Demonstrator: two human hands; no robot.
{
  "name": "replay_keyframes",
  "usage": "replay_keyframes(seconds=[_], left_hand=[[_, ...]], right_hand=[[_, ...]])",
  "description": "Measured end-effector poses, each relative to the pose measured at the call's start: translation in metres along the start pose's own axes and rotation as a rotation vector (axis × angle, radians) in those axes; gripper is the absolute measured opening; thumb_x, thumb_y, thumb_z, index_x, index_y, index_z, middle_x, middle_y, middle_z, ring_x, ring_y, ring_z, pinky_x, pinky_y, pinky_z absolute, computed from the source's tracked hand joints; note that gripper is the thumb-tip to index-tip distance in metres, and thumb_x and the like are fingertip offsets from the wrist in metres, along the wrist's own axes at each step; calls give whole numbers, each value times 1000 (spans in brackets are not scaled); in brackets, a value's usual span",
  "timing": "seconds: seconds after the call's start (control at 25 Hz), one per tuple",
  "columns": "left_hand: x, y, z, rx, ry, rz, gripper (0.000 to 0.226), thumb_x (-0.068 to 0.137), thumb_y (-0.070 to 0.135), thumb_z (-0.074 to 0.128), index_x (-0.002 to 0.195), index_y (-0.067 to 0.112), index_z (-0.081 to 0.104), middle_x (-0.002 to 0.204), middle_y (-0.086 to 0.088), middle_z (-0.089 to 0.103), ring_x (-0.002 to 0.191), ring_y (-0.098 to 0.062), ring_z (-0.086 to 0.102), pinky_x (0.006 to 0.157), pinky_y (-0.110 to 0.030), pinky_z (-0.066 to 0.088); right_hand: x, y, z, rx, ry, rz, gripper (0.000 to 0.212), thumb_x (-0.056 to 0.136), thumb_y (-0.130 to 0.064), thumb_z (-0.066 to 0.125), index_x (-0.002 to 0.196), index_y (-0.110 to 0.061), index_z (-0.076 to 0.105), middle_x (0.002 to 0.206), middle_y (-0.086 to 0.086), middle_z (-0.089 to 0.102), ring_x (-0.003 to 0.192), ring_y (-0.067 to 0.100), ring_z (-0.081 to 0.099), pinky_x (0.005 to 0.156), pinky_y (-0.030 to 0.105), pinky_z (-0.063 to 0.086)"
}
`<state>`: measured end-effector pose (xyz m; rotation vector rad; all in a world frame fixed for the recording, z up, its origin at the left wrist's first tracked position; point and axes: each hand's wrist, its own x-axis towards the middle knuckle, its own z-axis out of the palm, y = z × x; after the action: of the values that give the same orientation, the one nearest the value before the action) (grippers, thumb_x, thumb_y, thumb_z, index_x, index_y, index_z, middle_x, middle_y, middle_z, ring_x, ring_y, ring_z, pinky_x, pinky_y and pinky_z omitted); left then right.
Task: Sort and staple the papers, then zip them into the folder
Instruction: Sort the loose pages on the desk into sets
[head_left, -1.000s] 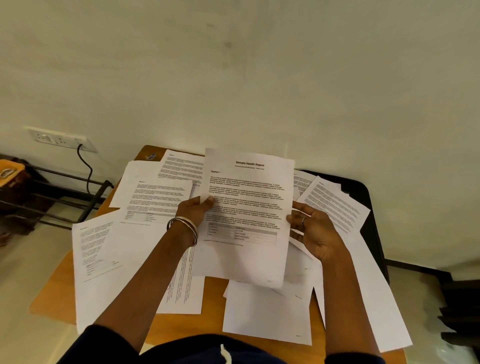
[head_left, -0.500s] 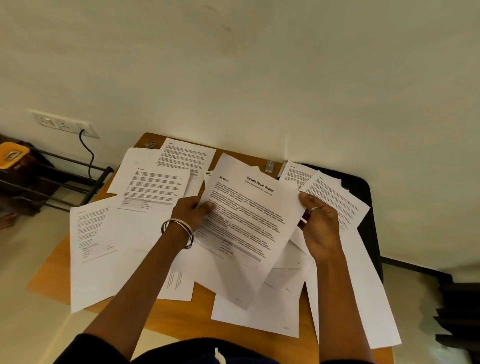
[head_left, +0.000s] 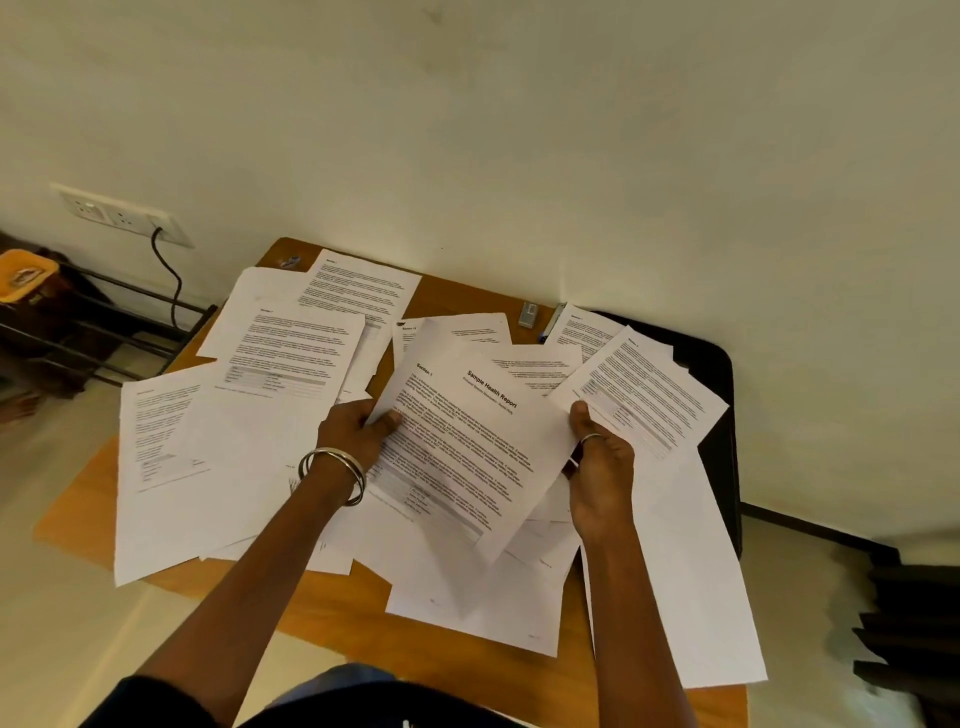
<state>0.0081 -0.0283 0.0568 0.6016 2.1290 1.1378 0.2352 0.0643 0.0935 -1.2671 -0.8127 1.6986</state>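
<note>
A printed sheet titled "Sample Health Report" (head_left: 467, 447) hangs tilted clockwise over the table's middle. My left hand (head_left: 353, 431) pinches its left edge, thumb on top. My right hand (head_left: 597, 467) is at the sheet's right edge, by another printed page (head_left: 644, 395); whether it grips either sheet is hidden. Several more printed pages (head_left: 291, 348) lie spread over the wooden table (head_left: 78, 514). A small silver stapler (head_left: 529, 315) rests near the wall. The black folder (head_left: 722, 447) lies under the papers at the table's right end.
A pen (head_left: 551, 322) lies beside the stapler by the wall. A small clip (head_left: 289, 261) sits at the table's far left corner. A black metal rack (head_left: 104, 332) stands left of the table, under a wall socket (head_left: 119, 215) with a cable.
The report sheet has turned clockwise and sunk toward the table. My right hand has shifted up along its right edge toward the page at the right. The view has swung slightly left.
</note>
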Motion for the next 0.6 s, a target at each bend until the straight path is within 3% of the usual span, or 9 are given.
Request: replay_keyframes(seconds=[0.08, 0.2, 0.48, 0.6], left_hand=[[-4, -3, 1, -23, 25, -22, 23, 84, 23, 67, 99, 6, 69, 94, -11, 69, 86, -31, 65, 84, -40, 52], [-6, -8, 1, -75, 33, -59, 20, 82, 21, 70, 97, 7, 70, 90, -11, 70, 82, -30, 65, 82, -39, 53], [-18, -17, 2, -176, 41, -148, 16, 85, 17, 66, 96, 6, 68, 85, -7, 68, 73, -21, 62, 68, -29, 49], [-18, -24, -8, -236, 147, -197, 15, 87, 17, 64, 96, 5, 68, 89, -9, 66, 79, -28, 60, 78, -34, 48]], right_hand=[[-2, 0, -3, -51, -28, -3, 31, 91, -19, 61, 71, -38, 76, 91, -9, 72, 87, 19, 66, 75, 38, 56], [1, 0, -11, -145, 10, -14, 27, 92, -21, 61, 67, -25, 72, 79, -3, 71, 84, 25, 65, 71, 38, 56], [0, 2, -10, -109, -4, 86, 17, 93, -30, 58, 81, -23, 68, 85, 4, 71, 82, 24, 65, 78, 41, 54], [5, 2, -7, -188, -48, 52, 26, 97, -31, 53, 86, -15, 69, 84, 9, 72, 71, 22, 65, 70, 35, 54]])
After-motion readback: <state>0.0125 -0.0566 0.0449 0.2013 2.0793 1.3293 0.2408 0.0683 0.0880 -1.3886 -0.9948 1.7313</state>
